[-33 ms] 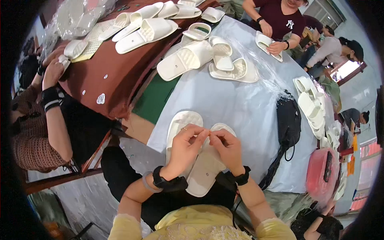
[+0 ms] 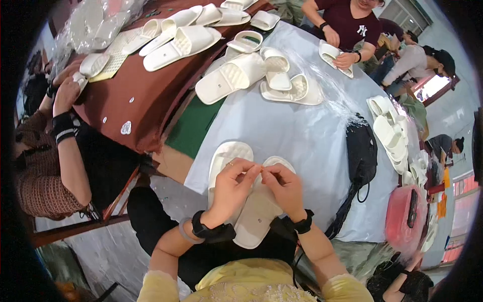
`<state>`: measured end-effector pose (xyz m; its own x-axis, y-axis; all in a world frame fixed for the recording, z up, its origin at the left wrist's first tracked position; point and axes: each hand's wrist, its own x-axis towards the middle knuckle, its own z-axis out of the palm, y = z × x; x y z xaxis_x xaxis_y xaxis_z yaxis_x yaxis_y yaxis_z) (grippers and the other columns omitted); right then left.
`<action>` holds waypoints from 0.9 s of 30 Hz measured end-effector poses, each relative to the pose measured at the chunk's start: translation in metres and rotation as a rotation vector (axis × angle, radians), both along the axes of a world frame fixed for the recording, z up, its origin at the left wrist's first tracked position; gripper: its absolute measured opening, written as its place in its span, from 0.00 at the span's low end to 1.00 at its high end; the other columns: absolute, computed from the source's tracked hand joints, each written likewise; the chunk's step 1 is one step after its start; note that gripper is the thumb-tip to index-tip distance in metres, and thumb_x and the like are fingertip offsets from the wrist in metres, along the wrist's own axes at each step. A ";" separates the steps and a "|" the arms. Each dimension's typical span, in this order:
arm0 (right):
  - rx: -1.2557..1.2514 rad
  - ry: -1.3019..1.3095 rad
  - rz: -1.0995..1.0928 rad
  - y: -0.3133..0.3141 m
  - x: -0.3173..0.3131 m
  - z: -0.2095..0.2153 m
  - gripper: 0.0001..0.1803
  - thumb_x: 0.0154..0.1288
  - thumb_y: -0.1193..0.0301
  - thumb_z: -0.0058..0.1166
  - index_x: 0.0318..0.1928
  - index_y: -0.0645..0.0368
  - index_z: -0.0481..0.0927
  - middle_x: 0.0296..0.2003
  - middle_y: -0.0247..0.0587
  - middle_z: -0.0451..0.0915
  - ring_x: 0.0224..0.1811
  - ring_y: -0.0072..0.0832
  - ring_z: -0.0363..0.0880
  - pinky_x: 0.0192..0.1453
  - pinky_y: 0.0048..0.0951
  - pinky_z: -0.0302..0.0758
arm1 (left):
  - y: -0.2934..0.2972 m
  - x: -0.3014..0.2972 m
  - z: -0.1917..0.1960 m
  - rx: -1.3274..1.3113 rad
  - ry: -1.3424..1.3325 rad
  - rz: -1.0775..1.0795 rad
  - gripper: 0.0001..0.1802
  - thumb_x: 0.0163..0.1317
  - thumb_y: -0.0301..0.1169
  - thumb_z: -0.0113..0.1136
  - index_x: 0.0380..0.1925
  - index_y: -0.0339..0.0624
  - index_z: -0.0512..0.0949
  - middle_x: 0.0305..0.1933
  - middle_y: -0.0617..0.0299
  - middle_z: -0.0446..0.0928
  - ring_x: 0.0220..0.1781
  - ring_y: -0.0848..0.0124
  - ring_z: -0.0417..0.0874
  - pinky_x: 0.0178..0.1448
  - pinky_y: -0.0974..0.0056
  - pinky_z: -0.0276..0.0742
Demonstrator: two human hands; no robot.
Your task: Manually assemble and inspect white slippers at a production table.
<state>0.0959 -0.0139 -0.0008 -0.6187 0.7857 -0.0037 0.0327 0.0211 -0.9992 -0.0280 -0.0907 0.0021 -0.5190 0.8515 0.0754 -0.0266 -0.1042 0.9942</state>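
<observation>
Two cream-white slippers lie side by side under my hands at the near edge of the cloth-covered table. The left slipper (image 2: pixel 232 149) is partly hidden by my left hand, and the right slipper (image 2: pixel 255 221) points its heel toward me. Above them, my left hand (image 2: pixel 232 187) and my right hand (image 2: pixel 284 191) meet fingertip to fingertip, thumbs and forefingers pinched. A tiny orange bit (image 2: pixel 261 169) shows between the fingertips; its kind is too small to tell. Both wrists wear black bands.
More white slippers (image 2: pixel 229 80) lie farther off on the pale blue cloth (image 2: pixel 312 136). A black bag (image 2: pixel 361 151) and a pink plastic-wrapped bundle (image 2: pixel 402 216) are on the right. At left, a person handles a slipper by a brown-covered table (image 2: pixel 108 95); another works across from me.
The whole view has shifted very slightly. My hands keep their pinch over the slippers.
</observation>
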 end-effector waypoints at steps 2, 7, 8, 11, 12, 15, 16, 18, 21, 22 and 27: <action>0.014 -0.005 -0.018 -0.002 0.002 -0.002 0.06 0.60 0.75 0.52 0.36 0.63 0.78 0.28 0.31 0.76 0.30 0.13 0.71 0.34 0.16 0.69 | -0.001 0.002 0.004 -0.014 0.079 0.011 0.05 0.58 0.27 0.56 0.32 0.37 0.78 0.31 0.63 0.73 0.31 0.78 0.72 0.32 0.75 0.68; 0.086 0.028 -0.006 -0.003 0.001 -0.014 0.06 0.59 0.74 0.54 0.36 0.63 0.79 0.26 0.28 0.74 0.27 0.12 0.68 0.30 0.16 0.66 | -0.001 0.003 0.002 0.015 0.257 0.091 0.05 0.58 0.27 0.56 0.31 0.37 0.77 0.31 0.62 0.73 0.30 0.76 0.72 0.30 0.75 0.67; 0.104 0.032 -0.027 -0.004 0.002 -0.014 0.06 0.59 0.74 0.54 0.36 0.63 0.79 0.26 0.28 0.74 0.27 0.12 0.68 0.30 0.16 0.66 | -0.001 0.004 0.003 0.035 0.262 0.073 0.05 0.58 0.27 0.56 0.31 0.37 0.77 0.31 0.62 0.73 0.30 0.76 0.72 0.30 0.75 0.67; 0.085 0.019 0.021 -0.001 0.004 -0.010 0.08 0.60 0.72 0.54 0.37 0.63 0.78 0.25 0.28 0.73 0.25 0.11 0.65 0.29 0.16 0.64 | -0.001 0.005 -0.004 0.039 0.174 0.077 0.06 0.59 0.29 0.56 0.30 0.37 0.77 0.31 0.62 0.72 0.29 0.76 0.71 0.28 0.74 0.65; 0.096 0.020 0.007 -0.001 0.004 -0.009 0.08 0.60 0.72 0.54 0.37 0.63 0.78 0.25 0.28 0.73 0.25 0.11 0.65 0.29 0.16 0.64 | -0.002 0.004 -0.006 0.051 0.175 0.064 0.06 0.59 0.29 0.56 0.30 0.37 0.77 0.31 0.62 0.72 0.29 0.76 0.71 0.28 0.74 0.65; 0.077 -0.055 0.066 0.000 0.004 -0.010 0.07 0.61 0.73 0.52 0.39 0.63 0.77 0.30 0.28 0.75 0.33 0.12 0.71 0.37 0.15 0.69 | -0.003 0.002 -0.008 0.033 0.126 0.056 0.07 0.59 0.29 0.57 0.29 0.36 0.77 0.30 0.62 0.72 0.28 0.77 0.70 0.28 0.75 0.65; 0.084 -0.058 0.054 0.000 0.004 -0.011 0.07 0.61 0.73 0.52 0.39 0.63 0.77 0.30 0.28 0.75 0.33 0.12 0.71 0.37 0.15 0.69 | -0.002 0.003 -0.009 0.041 0.124 0.046 0.07 0.59 0.29 0.57 0.29 0.36 0.77 0.30 0.62 0.72 0.28 0.77 0.70 0.28 0.75 0.65; 0.042 0.020 0.055 0.000 0.004 -0.012 0.07 0.61 0.73 0.52 0.39 0.62 0.77 0.29 0.27 0.74 0.31 0.12 0.69 0.35 0.15 0.68 | -0.002 0.003 -0.010 0.063 0.314 0.033 0.07 0.60 0.29 0.55 0.29 0.35 0.75 0.30 0.65 0.71 0.27 0.79 0.73 0.29 0.76 0.68; 0.091 -0.002 0.057 0.000 0.004 -0.012 0.07 0.61 0.73 0.53 0.38 0.62 0.77 0.28 0.27 0.73 0.29 0.11 0.68 0.33 0.14 0.66 | -0.003 0.005 -0.001 0.086 0.445 0.082 0.06 0.60 0.27 0.55 0.29 0.35 0.75 0.29 0.65 0.70 0.27 0.79 0.72 0.29 0.76 0.66; 0.093 0.001 0.053 -0.001 0.004 -0.009 0.07 0.61 0.73 0.53 0.38 0.62 0.77 0.28 0.27 0.73 0.29 0.11 0.68 0.33 0.14 0.66 | -0.003 0.006 -0.002 0.089 0.448 0.080 0.06 0.60 0.27 0.55 0.29 0.35 0.75 0.29 0.65 0.70 0.27 0.79 0.72 0.29 0.76 0.66; 0.155 -0.019 0.022 -0.003 0.005 -0.009 0.06 0.60 0.73 0.53 0.36 0.62 0.78 0.26 0.26 0.72 0.27 0.11 0.66 0.29 0.15 0.64 | -0.002 0.010 0.003 0.077 0.336 0.093 0.04 0.58 0.25 0.55 0.28 0.35 0.76 0.28 0.63 0.70 0.28 0.77 0.70 0.30 0.74 0.65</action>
